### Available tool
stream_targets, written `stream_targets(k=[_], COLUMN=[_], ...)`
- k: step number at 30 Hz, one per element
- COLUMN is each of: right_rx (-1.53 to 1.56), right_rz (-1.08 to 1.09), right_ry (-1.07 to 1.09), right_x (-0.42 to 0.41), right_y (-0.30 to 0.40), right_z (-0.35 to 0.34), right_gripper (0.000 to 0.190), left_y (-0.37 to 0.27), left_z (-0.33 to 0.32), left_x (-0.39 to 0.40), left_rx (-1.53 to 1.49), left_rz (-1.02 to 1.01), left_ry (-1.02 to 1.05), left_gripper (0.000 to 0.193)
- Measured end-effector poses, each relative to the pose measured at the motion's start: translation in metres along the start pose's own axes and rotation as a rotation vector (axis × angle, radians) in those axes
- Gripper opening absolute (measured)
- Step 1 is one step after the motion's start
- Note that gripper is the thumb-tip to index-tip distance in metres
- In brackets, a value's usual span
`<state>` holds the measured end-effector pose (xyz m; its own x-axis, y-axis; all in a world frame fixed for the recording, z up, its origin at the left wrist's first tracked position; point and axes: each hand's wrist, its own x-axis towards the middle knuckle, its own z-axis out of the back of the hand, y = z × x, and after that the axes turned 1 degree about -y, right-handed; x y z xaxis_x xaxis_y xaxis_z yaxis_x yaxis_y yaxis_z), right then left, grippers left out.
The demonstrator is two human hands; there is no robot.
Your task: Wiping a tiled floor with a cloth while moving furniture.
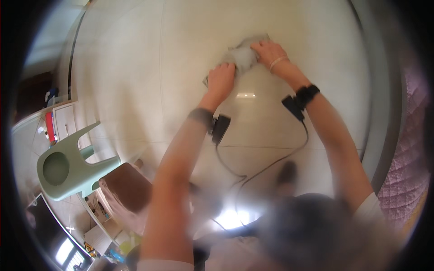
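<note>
A crumpled grey cloth lies on the glossy tiled floor before me. My left hand rests on its near left end, with the fingers curled over the fabric. At the far right end, my right hand grips the cloth, fingers bent over its edge. Both palms face down, and the cloth stretches slantwise between them. Each wrist wears a black strap with a small black device, the left device and the right device. The fabric under my fingers is hidden.
Thin cables run from the wrist devices towards my body. To the left stand a pale green plastic chair and a brown-topped stool. A quilted pink cover lies beyond a grey edge on the right. A dark screen is at lower left.
</note>
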<state>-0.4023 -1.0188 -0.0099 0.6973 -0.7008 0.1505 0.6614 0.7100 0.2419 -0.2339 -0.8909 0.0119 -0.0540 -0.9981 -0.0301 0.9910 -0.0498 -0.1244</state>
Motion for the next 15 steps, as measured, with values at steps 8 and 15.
stream_targets(k=[8,15], right_rx=[0.125,0.059], right_rz=[-0.117,-0.359], right_ry=[-0.084,-0.116], right_x=[-0.281,-0.131], right_y=[0.049,-0.059], right_z=[0.038,0.037], right_gripper=[0.039,0.038], left_y=[-0.109,-0.103], left_z=[-0.01,-0.012], left_x=[-0.16,0.024], left_rx=[-0.059,0.049], left_rz=[-0.492,-0.251], left_ry=[0.215,0.04], left_gripper=[0.016,0.014])
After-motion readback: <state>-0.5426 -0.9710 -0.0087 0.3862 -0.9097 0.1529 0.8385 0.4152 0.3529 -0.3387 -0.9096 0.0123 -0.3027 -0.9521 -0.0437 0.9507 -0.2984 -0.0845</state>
